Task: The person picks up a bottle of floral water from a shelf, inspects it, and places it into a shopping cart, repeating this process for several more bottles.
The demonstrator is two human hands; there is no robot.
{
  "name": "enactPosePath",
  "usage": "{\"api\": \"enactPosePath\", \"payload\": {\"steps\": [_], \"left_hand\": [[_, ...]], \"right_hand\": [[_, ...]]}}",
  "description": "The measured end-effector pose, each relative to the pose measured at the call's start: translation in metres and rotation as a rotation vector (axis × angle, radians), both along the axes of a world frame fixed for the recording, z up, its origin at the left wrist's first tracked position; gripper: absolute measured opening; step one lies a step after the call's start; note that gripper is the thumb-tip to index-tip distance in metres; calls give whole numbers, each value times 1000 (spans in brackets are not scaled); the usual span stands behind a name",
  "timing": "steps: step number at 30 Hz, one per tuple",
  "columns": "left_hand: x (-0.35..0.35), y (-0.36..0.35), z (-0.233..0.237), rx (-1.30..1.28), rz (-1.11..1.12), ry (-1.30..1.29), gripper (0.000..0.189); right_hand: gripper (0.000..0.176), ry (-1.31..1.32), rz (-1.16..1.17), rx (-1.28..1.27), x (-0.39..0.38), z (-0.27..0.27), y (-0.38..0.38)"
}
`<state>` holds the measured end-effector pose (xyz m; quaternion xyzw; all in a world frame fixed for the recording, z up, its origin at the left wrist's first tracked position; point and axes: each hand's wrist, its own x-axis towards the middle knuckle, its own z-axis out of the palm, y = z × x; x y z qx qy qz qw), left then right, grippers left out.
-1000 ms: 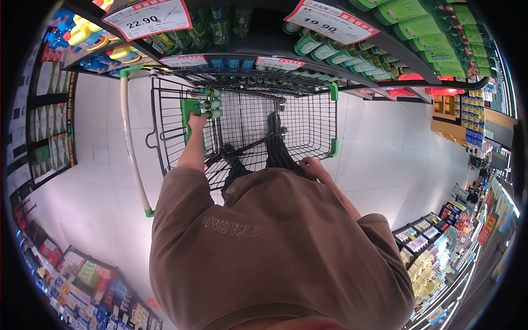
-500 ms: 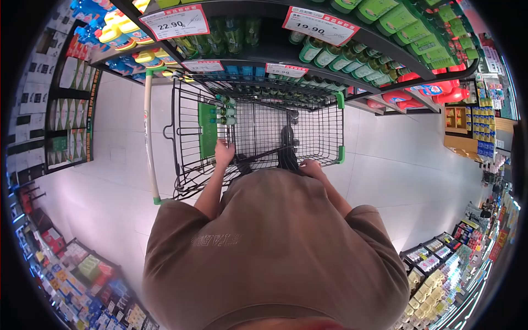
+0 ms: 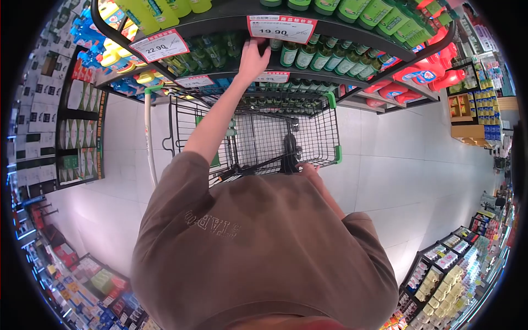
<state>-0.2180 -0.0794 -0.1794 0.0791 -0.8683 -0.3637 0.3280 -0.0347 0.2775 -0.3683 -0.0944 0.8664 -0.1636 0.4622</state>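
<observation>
My left hand [image 3: 254, 60] reaches up to the shelf, just under the left end of the 19.90 price tag [image 3: 281, 29]. Its thumb and fingers are apart, with the fingertips partly in the shelf's shadow, beside green bottles [image 3: 306, 55]. Below it stands the black wire shopping cart [image 3: 264, 135] with green corner pieces; a green bottle [image 3: 230, 132] lies in it near its handle end. My right hand [image 3: 309, 170] is at the near edge of the cart, its fingers curled; what they hold, if anything, is too small to tell.
The cart's pale handle bar [image 3: 148, 137] is on the left. Red bottles [image 3: 423, 75] fill the shelf's right part, blue and yellow bottles [image 3: 114, 58] its left. Stacked cartons [image 3: 78, 135] stand far left, more goods [image 3: 440, 275] at the lower right.
My left hand has left the cart's basket and risen to the shelf beside the bottles. My right hand stays at the cart's edge. The view has shifted slightly.
</observation>
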Motion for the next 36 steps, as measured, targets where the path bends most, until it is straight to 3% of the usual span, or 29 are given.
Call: {"api": "enactPosePath", "payload": {"steps": [4, 6, 7, 22, 25, 27, 30, 36], "left_hand": [[-56, -18, -2, -43, -93, -110, 34], [-76, -22, -8, -356, -57, -230, 38], [-77, -18, -9, -276, -53, -220, 40], [-92, -32, -36, -340, -144, -351, 40], [-76, -30, -38, -383, -87, -186, 30], [-49, -14, -21, 131, -97, -75, 25], [-23, 5, -7, 230, 5, 126, 26], [34, 12, 1, 284, 42, 101, 22]], "right_hand": [[69, -14, -19, -28, 1, 1, 2], [68, 39, -31, -74, 5, -5, 4], [68, 37, -41, -78, 6, -9, 5], [61, 105, -42, -101, 8, -15, 7], [61, 110, -49, -100, 6, -12, 5], [61, 111, -30, -98, 5, -13, 5], [59, 75, -46, -94, 3, -9, 5], [50, 153, -20, -132, 5, -9, 10]]}}
